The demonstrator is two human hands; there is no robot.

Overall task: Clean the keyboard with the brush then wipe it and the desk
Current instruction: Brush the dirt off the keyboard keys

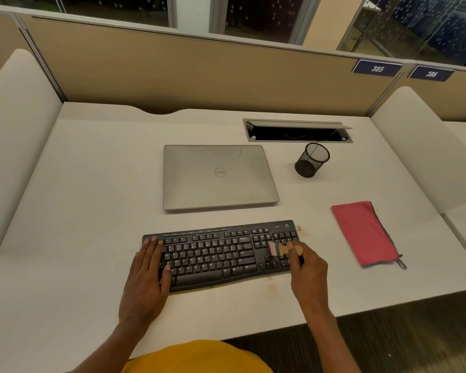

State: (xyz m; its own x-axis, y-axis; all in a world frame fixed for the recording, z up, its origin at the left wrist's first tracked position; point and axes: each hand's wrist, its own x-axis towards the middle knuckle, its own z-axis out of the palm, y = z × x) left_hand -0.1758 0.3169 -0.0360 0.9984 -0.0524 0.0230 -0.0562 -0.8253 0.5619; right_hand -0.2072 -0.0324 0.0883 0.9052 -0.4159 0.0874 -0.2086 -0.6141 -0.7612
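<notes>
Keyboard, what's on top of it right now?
The left hand lies flat on the keyboard's left end, hiding keys there; the brush in the right hand touches its right end.

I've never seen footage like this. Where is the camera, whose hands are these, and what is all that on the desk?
There is no machine here. A person wears a wide-angle camera on the head, looking forward and down, so this single picture shows their own two hands. The left hand lies flat on the left end of a black keyboard. The right hand grips a small brush, its bristles on the keys at the right end. Behind the keyboard, on the white desk, lies a closed grey laptop. To the right are a black mesh pen cup and a folded red cloth.
</notes>
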